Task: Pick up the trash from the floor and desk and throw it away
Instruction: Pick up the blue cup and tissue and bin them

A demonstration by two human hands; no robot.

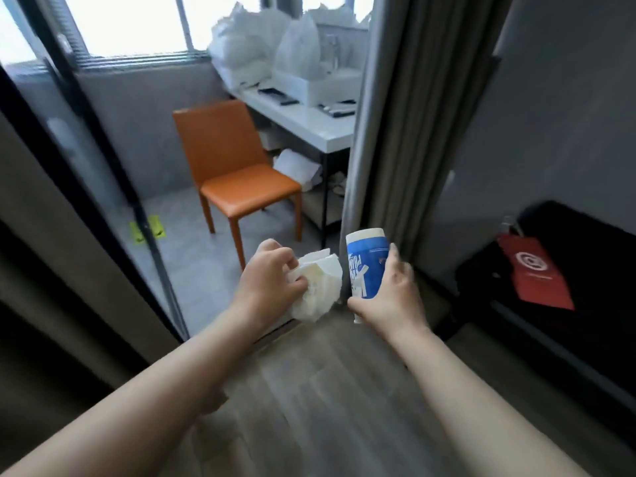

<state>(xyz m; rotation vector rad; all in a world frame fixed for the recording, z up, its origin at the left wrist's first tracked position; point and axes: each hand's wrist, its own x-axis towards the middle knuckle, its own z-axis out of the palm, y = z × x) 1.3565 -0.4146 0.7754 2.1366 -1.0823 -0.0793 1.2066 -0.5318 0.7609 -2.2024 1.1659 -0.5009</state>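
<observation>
Both arms are stretched out in front, each hand carrying a bit of trash at about the same height. The left hand [272, 277] has its fingers curled round a crumpled wad of white paper [318, 287], thumb pressed against the near side of it, so the wad bulges out to the right of the fist. The right hand [392, 287] grips a blue and white paper cup [365, 265] from the side; the cup is tipped a little with its white rim pointing up and away, fingers wrapped round the far side and thumb along the lower end. Cup and paper wad are just beside each other, nearly touching, can't tell if they actually do.

Under the hands is grey wood-look flooring [309, 390], which turns to grey tile past a sliding door track. Ahead sits an orange chair [237, 166] next to a white desk [309, 122] with white plastic bags [272, 46] piled on top and a few small dark items on the surface. More white stuff is stuffed under the desk. A grey curtain [395, 115] hangs right behind the cup. Off to the right, a red paper bag [533, 270] lies on something black. Two yellow-green slippers [148, 228] sit on the tile to the left.
</observation>
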